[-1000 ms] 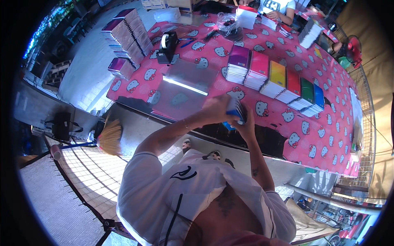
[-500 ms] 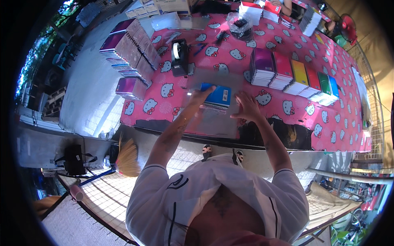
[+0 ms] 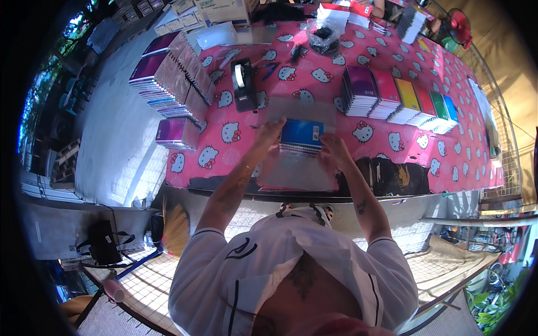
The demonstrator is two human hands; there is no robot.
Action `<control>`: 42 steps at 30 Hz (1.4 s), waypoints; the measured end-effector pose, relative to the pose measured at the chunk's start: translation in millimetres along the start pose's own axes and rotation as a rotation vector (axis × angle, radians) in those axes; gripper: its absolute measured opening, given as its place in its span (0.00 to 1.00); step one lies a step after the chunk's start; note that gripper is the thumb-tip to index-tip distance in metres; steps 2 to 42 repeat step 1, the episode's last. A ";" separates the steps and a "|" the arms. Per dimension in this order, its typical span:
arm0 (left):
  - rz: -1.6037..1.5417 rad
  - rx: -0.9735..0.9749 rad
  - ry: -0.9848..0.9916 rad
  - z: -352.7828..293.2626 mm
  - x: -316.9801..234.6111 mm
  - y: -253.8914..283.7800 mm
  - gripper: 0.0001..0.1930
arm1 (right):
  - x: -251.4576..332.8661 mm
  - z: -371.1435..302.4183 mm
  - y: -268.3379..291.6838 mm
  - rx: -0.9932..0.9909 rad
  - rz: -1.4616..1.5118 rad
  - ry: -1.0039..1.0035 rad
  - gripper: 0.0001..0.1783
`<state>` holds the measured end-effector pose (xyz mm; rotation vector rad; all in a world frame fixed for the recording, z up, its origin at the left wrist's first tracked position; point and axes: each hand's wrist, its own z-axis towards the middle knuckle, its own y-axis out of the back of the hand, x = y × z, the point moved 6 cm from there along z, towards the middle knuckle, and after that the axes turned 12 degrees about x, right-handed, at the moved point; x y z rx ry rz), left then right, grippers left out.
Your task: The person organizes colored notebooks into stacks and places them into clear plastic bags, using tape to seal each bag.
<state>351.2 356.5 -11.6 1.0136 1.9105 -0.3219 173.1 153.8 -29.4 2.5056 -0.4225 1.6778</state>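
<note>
A small stack of spiral notebooks with a blue cover [image 3: 300,133] lies on a clear plastic sheet [image 3: 302,176] in front of me. My left hand [image 3: 271,134] grips the stack's left end, its thumb near the upper left corner. At the right end, my right hand [image 3: 334,150] closes on the lower right corner. The spiral coils run along the near and far edges. The fingers under and behind the stack are partly hidden.
A black tape dispenser [image 3: 244,84] stands beyond my left hand. Tall wrapped notebook stacks [image 3: 174,78] rise at the left edge. Coloured notebook piles [image 3: 386,98] line the right. Farther back are a plastic bag with dark contents [image 3: 323,39] and another person's arm [image 3: 378,8].
My right hand has come in from beside the stack and now grips its right end. The left hand has slid from the blue cover to the left end.
</note>
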 end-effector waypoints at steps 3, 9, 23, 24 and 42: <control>-0.084 -0.008 0.025 5.9 6.0 -0.1 0.35 | 0.0 1.9 0.4 -0.003 -0.026 -0.007 0.30; -0.084 -0.008 0.025 5.9 6.0 -0.1 0.35 | 0.0 1.9 0.4 -0.003 -0.026 -0.007 0.30; -0.084 -0.008 0.025 5.9 6.0 -0.1 0.35 | 0.0 1.9 0.4 -0.003 -0.026 -0.007 0.30; -0.084 -0.008 0.025 5.9 6.0 -0.1 0.35 | 0.0 1.9 0.4 -0.003 -0.026 -0.007 0.30; -0.084 -0.008 0.025 5.9 6.0 -0.1 0.35 | 0.0 1.9 0.4 -0.003 -0.026 -0.007 0.30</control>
